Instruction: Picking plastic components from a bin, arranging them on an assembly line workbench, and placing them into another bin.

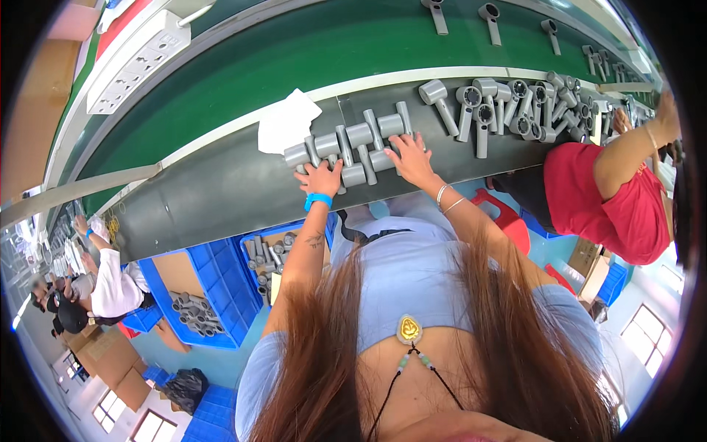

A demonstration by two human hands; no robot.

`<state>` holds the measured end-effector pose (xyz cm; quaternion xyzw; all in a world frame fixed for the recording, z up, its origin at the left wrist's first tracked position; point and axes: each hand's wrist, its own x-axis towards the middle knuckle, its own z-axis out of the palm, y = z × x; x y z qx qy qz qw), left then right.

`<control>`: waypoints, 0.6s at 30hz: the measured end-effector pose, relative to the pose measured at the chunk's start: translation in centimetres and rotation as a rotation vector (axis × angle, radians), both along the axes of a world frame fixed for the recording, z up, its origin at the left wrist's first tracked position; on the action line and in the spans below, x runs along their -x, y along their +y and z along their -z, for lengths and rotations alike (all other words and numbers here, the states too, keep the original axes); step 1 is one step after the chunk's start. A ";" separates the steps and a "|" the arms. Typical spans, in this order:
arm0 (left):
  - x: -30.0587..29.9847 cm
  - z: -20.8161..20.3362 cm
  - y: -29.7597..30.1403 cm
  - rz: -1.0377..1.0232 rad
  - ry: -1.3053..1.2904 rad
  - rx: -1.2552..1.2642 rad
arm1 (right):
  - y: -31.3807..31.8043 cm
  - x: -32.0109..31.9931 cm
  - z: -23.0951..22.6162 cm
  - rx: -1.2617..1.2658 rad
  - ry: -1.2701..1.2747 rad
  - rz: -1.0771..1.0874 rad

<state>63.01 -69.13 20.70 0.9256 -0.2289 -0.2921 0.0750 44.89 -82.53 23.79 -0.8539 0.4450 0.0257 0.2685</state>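
Several grey plastic housings, each shaped like a small hair dryer with a round head and a straight handle, lie packed together on the dark bench. Their handles point alternately toward and away from me. My left hand rests on the near left part of this group, fingers spread over the pieces. At the right end, my right hand touches the housings with its fingers stretched out. Neither hand has its fingers wrapped round a piece. A white sheet lies just beyond the group's left end.
More grey housings crowd the bench to the right. Beyond a pale rail runs a green conveyor belt carrying single housings. A white power strip is at upper left. Blue crates stand below the bench. A co-worker in red is at right.
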 end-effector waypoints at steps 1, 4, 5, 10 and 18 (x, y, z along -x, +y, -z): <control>0.1 -0.1 0.1 0.002 0.004 -0.002 | 0.0 0.0 0.2 -0.021 0.002 -0.007; 0.1 -0.4 0.1 0.019 0.008 -0.001 | -0.4 -0.5 0.5 0.013 0.092 -0.049; -0.1 -0.5 0.3 0.029 -0.002 0.003 | -0.5 -0.9 0.4 0.012 0.094 -0.049; -0.2 -0.4 0.1 -0.004 0.040 -0.021 | -0.9 -3.7 -0.8 -0.195 0.168 0.112; 0.0 -1.0 -0.9 -0.049 -0.014 -0.048 | -0.3 -6.3 -0.6 -0.077 0.396 0.173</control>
